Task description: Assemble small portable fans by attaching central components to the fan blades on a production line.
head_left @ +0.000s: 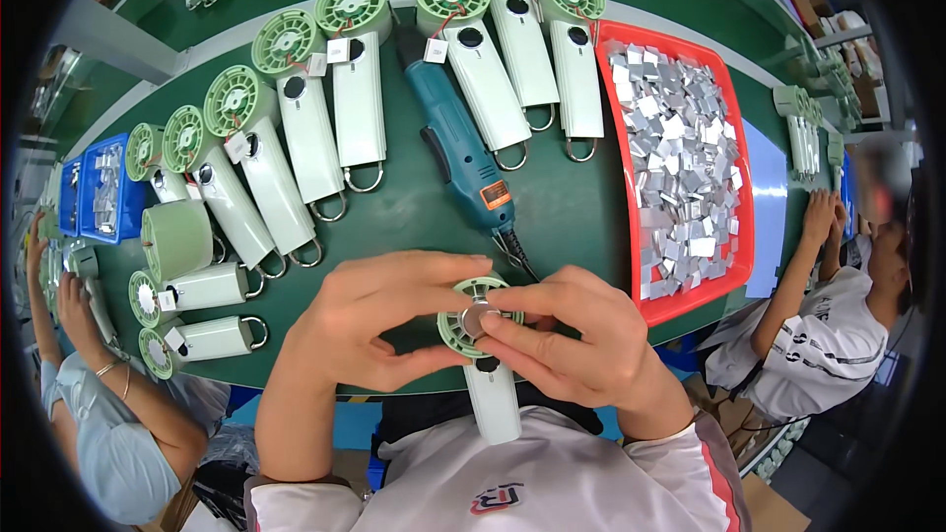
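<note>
Close to my body I hold a pale green handheld fan (495,404), its round slotted head up and its white handle pointing toward me. My left hand (370,320) is closed on the rim of the fan head, fingers at the far side and thumb at the near side. Between thumb and fingers my right hand (581,335) pinches a small round silver metal piece (477,318) over the middle of the head. Whether that piece is seated in the head or only held there, I cannot tell. My fingers hide part of the head.
Beyond my hands lies a teal corded power tool (458,128) on the green table. Several similar fans (360,99) stand around it. A red tray (744,187) of silver pieces is at right, a blue bin (128,207) at left. Co-workers (823,335) sit on both sides.
</note>
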`<state>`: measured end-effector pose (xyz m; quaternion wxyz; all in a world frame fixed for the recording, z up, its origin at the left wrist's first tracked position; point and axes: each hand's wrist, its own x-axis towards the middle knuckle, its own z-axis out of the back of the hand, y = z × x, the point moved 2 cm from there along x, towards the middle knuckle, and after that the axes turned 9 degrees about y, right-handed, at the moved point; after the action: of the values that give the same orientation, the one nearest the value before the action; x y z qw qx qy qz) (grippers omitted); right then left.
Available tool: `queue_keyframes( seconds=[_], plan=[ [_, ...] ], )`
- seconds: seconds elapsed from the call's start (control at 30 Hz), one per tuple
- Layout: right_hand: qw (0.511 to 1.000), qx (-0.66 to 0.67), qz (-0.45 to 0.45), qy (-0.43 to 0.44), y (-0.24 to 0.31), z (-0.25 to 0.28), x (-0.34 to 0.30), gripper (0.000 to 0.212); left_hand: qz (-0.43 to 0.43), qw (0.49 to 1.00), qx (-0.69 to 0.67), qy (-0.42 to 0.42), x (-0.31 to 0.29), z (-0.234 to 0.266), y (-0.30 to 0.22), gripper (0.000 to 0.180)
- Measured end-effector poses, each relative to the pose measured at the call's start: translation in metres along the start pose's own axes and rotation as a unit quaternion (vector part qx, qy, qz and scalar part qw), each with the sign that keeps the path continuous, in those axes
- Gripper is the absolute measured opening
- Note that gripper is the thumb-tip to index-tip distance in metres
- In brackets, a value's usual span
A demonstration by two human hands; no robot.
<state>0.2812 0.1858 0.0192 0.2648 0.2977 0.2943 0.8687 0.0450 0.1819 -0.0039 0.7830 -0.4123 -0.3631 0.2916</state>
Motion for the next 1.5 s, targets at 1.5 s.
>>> queue_keyframes(
  seconds=[1.5],
  plan=[
    [0.998,-0.039,0.025,0.037,0.004,0.003,0.004,0.031,-0.061,0.997,0.039,-0.025,-0.012,-0.007,0.015,0.054]
  ],
)
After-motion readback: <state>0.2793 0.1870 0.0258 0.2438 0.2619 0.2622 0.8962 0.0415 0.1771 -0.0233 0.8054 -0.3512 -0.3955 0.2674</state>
